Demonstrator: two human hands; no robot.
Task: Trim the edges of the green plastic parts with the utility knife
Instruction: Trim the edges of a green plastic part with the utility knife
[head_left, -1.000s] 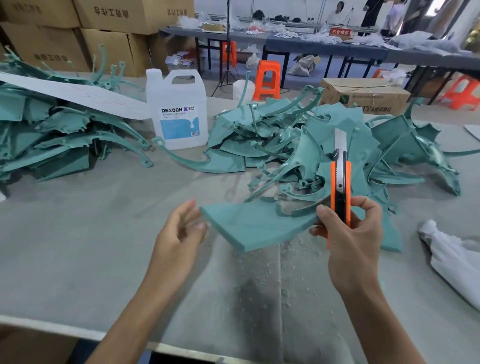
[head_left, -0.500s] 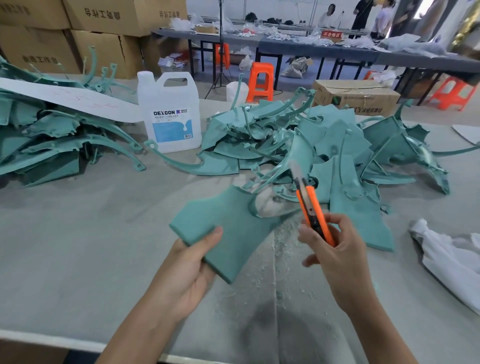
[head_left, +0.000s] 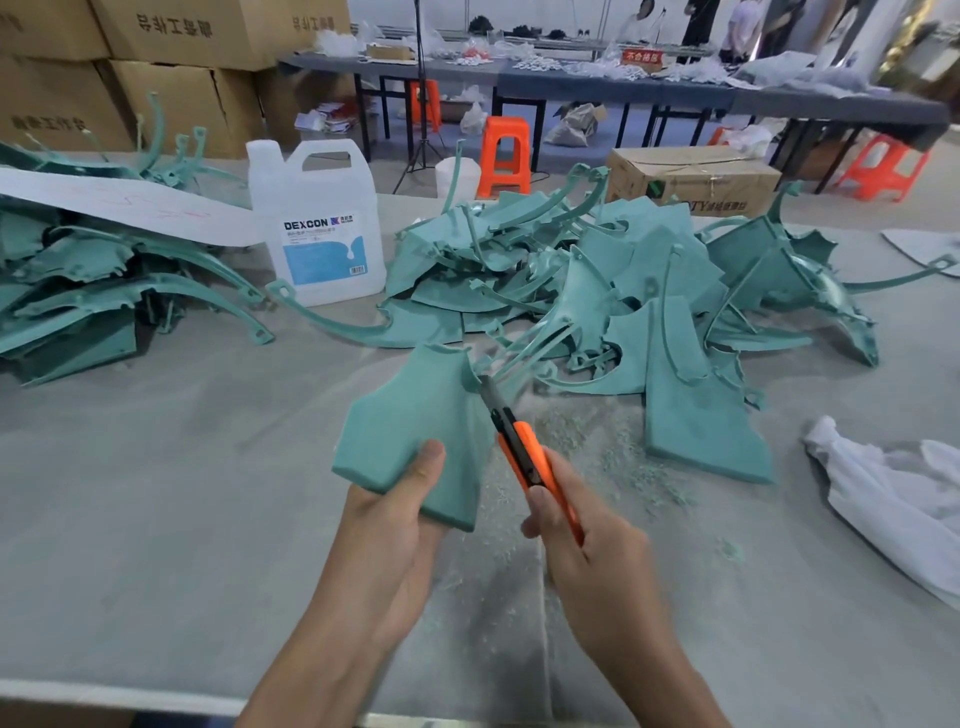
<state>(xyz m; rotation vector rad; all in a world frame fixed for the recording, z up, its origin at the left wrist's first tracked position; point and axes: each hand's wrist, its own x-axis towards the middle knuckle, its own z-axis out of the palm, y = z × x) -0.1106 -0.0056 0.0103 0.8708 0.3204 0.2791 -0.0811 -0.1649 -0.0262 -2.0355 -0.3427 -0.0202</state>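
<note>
Left hand (head_left: 387, 525) grips the green plastic part (head_left: 415, 410) by its near lower corner, thumb pressed flat on the upper face, the other fingers hidden beneath. The part is held above the table (head_left: 156, 493), directly ahead of the left hand, tilted with its far end leading away from the person. Right hand (head_left: 587, 540) is closed around the orange handle of the utility knife (head_left: 524, 447), which points forward and to the left; the blade tip meets the right edge of the held part near its far corner. Whether the blade is cutting into the edge or only resting against it cannot be told. Green shavings (head_left: 613, 447) lie on the table under and just to the right of the right hand. A flat green piece (head_left: 696, 415) lies further right of the knife, near a crumpled white cloth (head_left: 893, 488) at the far right. Beyond both hands sits a large heap of green parts (head_left: 597, 270). A second heap (head_left: 93, 291) lies well to the left of the left hand, with a white board (head_left: 130, 205) resting on top. Between the two heaps, ahead and left of the left hand, stands a white jug (head_left: 317, 223) labelled DEXCON, upright. A cardboard box (head_left: 691, 176) sits behind the large heap.
</note>
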